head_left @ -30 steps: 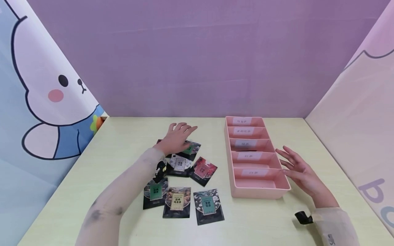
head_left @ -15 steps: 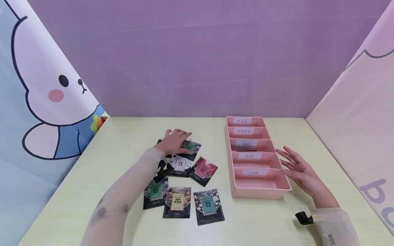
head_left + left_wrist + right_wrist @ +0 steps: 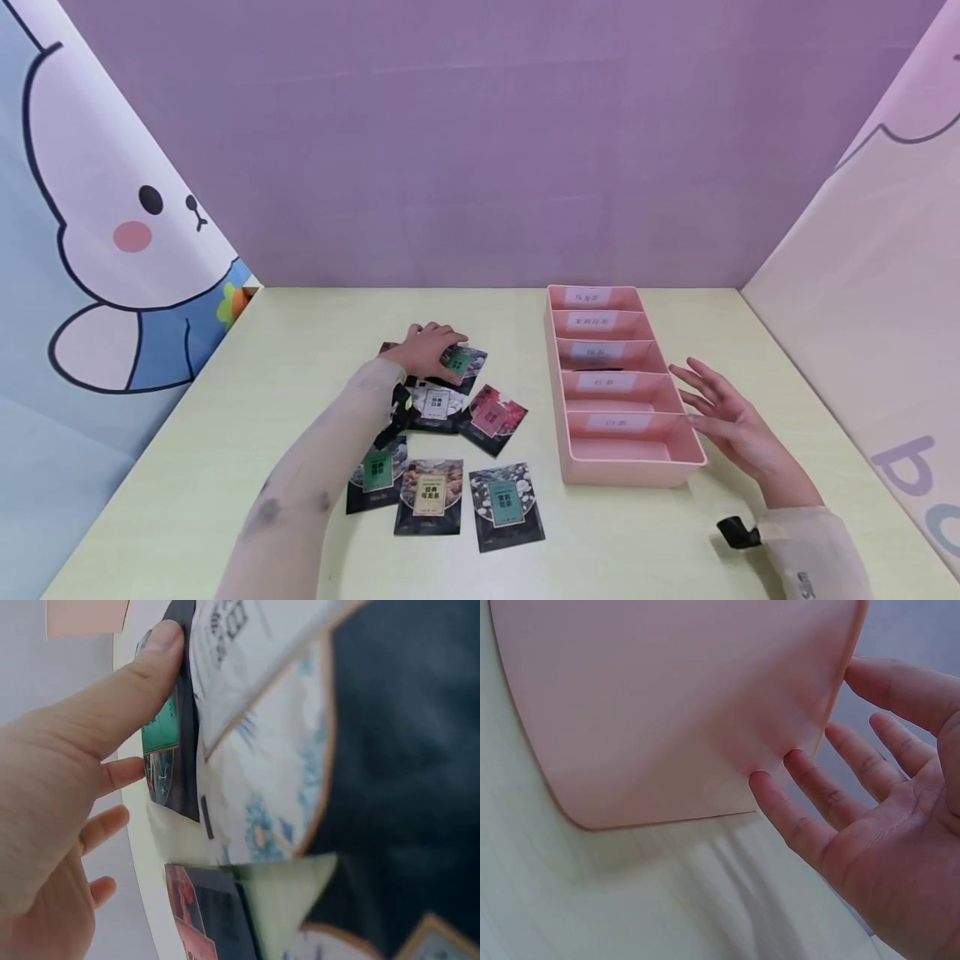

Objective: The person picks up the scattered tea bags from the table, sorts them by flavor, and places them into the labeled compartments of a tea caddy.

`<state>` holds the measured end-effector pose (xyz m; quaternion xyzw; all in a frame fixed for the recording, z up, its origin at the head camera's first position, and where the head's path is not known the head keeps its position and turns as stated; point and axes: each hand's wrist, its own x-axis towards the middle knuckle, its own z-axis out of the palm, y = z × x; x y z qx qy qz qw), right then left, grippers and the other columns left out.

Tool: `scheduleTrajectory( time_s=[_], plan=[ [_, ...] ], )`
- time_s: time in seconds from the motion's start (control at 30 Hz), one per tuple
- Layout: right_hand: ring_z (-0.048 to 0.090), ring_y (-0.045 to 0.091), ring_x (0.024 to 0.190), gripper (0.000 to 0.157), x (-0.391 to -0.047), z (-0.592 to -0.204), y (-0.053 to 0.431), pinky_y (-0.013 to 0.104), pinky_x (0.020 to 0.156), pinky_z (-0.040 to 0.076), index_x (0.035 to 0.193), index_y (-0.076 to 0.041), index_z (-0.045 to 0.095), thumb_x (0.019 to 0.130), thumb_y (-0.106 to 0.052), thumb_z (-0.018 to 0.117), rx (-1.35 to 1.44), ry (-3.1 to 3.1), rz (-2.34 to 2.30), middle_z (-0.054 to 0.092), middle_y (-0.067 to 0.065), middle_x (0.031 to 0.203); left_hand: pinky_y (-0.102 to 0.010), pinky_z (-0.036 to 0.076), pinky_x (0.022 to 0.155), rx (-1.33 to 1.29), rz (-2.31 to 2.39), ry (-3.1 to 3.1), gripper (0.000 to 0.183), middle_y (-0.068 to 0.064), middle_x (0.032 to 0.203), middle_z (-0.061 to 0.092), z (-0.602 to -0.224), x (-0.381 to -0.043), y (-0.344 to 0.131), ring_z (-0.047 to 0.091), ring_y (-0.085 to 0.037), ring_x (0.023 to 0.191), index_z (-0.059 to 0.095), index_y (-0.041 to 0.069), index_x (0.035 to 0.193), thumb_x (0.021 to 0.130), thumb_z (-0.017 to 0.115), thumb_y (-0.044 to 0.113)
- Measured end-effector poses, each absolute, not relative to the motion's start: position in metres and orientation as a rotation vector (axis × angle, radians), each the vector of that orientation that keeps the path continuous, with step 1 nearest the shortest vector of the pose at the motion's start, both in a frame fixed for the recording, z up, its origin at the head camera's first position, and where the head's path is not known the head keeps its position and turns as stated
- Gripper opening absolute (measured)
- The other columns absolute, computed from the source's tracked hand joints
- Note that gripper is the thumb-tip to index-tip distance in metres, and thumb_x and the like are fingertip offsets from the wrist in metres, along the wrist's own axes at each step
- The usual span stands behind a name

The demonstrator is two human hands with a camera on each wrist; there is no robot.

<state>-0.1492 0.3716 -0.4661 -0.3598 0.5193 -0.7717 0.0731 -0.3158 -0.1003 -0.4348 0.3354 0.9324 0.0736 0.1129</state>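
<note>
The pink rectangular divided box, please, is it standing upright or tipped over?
Upright: the box sits on the pale yellow table, open side up.

Yellow-label sachet read 经典乌龙茶; white-flower-print sachet, 茉莉花茶; near green-label sachet, apparently 经典绿茶; white-label sachet, apparently 经典白茶. Red sachet and far green-label sachet: print too small. Pink box had a label per compartment: nearest looked like 白茶, next maybe 红茶, other three too smeared. Right sleeve carried sideways letters, roughly WIS. Right wall cloth showed a purple b- or p-like letter plus a cropped round one.
</note>
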Motion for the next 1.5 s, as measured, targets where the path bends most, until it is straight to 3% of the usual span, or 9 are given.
scheduleTrajectory(
  time_s=[0.13, 0.33, 0.5, 0.63, 0.77, 0.97, 1.2, 1.5],
  plan=[
    [0.043, 0.022, 0.137, 0.076, -0.150, -0.466, 0.371, 0.030, 0.103, 0.044, 0.159, -0.002, 0.009, 0.092, 0.029, 0.029, -1.078, 1.571, -2.316, 0.030, 0.007, 0.160, -0.059, 0.027, 0.105, 0.995, 0.247, 2.717, 0.080, -0.013, 0.150, 0.041, -0.431, -0.317, -0.098, 0.036, -0.035, 0.137, 0.045, 0.011, 0.150, 0.085, 0.079, 0.042],
    [0.043, 0.022, 0.137, 0.076, -0.150, -0.465, 0.371, 0.030, 0.103, 0.045, 0.159, -0.002, 0.009, 0.092, 0.028, 0.029, -1.074, 1.581, -2.316, 0.030, 0.008, 0.160, -0.062, 0.025, 0.108, 0.927, 0.295, 2.675, 0.070, -0.013, 0.154, 0.036, -0.435, -0.323, -0.098, 0.030, -0.036, 0.141, 0.051, 0.012, 0.144, 0.085, 0.079, 0.040],
    [0.044, 0.022, 0.137, 0.076, -0.150, -0.465, 0.370, 0.031, 0.103, 0.045, 0.159, -0.001, 0.009, 0.092, 0.028, 0.029, -1.071, 1.575, -2.319, 0.030, 0.008, 0.160, -0.063, 0.026, 0.107, 0.859, 0.401, 2.648, 0.065, -0.014, 0.148, 0.040, -0.434, -0.325, -0.098, 0.033, -0.038, 0.136, 0.055, 0.009, 0.134, 0.082, 0.084, 0.034],
    [0.044, 0.022, 0.137, 0.076, -0.150, -0.465, 0.370, 0.030, 0.102, 0.045, 0.159, -0.003, 0.012, 0.092, 0.028, 0.029, -1.066, 1.577, -2.316, 0.030, 0.008, 0.160, -0.054, 0.034, 0.103, 0.828, 0.541, 2.616, 0.061, -0.013, 0.129, 0.049, -0.434, -0.326, -0.097, 0.044, -0.033, 0.119, 0.053, 0.006, 0.123, 0.078, 0.088, 0.026],
    [0.044, 0.022, 0.137, 0.076, -0.150, -0.465, 0.370, 0.030, 0.102, 0.045, 0.159, -0.005, 0.013, 0.092, 0.029, 0.029, -1.069, 1.575, -2.318, 0.031, 0.008, 0.160, -0.041, 0.045, 0.088, 0.834, 0.737, 2.552, 0.058, -0.010, 0.114, 0.053, -0.435, -0.330, -0.097, 0.050, -0.025, 0.098, 0.047, 0.008, 0.114, 0.075, 0.090, 0.017],
    [0.043, 0.021, 0.137, 0.075, -0.149, -0.465, 0.371, 0.030, 0.102, 0.045, 0.159, -0.001, 0.008, 0.092, 0.028, 0.029, -1.072, 1.567, -2.327, 0.031, 0.008, 0.160, -0.042, 0.045, 0.089, 0.767, 0.942, 2.493, 0.047, -0.014, 0.120, 0.053, -0.433, -0.336, -0.101, 0.051, -0.028, 0.104, 0.047, 0.009, 0.113, 0.082, 0.082, 0.005],
    [0.044, 0.022, 0.136, 0.076, -0.149, -0.466, 0.371, 0.030, 0.103, 0.045, 0.159, -0.003, 0.012, 0.092, 0.028, 0.029, -1.064, 1.574, -2.325, 0.031, 0.008, 0.160, -0.040, 0.052, 0.084, 0.780, 1.088, 2.458, 0.024, -0.015, 0.112, 0.058, -0.424, -0.339, -0.105, 0.058, -0.030, 0.104, 0.056, 0.002, 0.109, 0.090, 0.068, -0.006],
    [0.045, 0.021, 0.136, 0.076, -0.148, -0.465, 0.371, 0.030, 0.102, 0.045, 0.159, -0.005, 0.013, 0.092, 0.028, 0.030, -1.060, 1.591, -2.318, 0.031, 0.007, 0.160, -0.037, 0.057, 0.077, 0.663, 1.202, 2.432, 0.022, -0.016, 0.107, 0.062, -0.412, -0.337, -0.107, 0.063, -0.028, 0.097, 0.062, 0.000, 0.110, 0.090, 0.067, -0.007]
  ],
)
